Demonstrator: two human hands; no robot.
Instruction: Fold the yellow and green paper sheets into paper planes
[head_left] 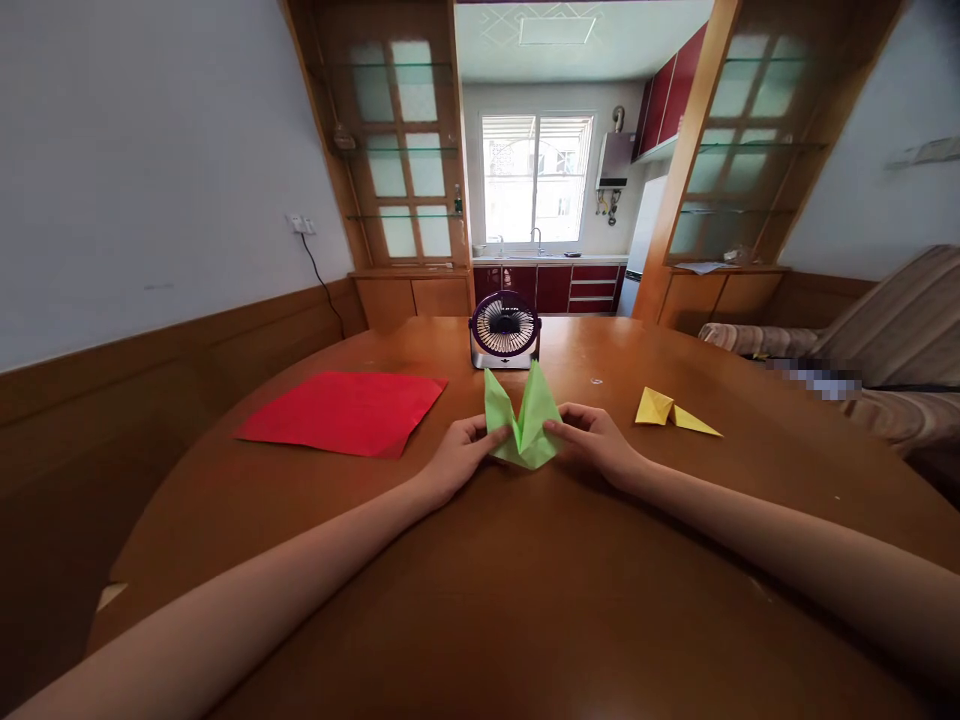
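A light green folded paper (534, 432) stands between my two hands over the middle of the table, its two pointed flaps rising with a gap between them. My left hand (459, 455) pinches its left side, thumb in front and fingers behind. On the right side my right hand (600, 440) grips it the same way, thumb on the near face. Some fingertips are hidden behind the paper. To the left lies a red sheet of paper (341, 412), flat on the wood. A small yellow folded paper (657, 407) with a long pointed end rests to the right.
A small purple fan (505, 328) stands just beyond the green paper on the brown table (480, 600). A striped sofa (892, 330) is beside the table at right. Behind are wooden shelves (401, 150) and a kitchen window (536, 180).
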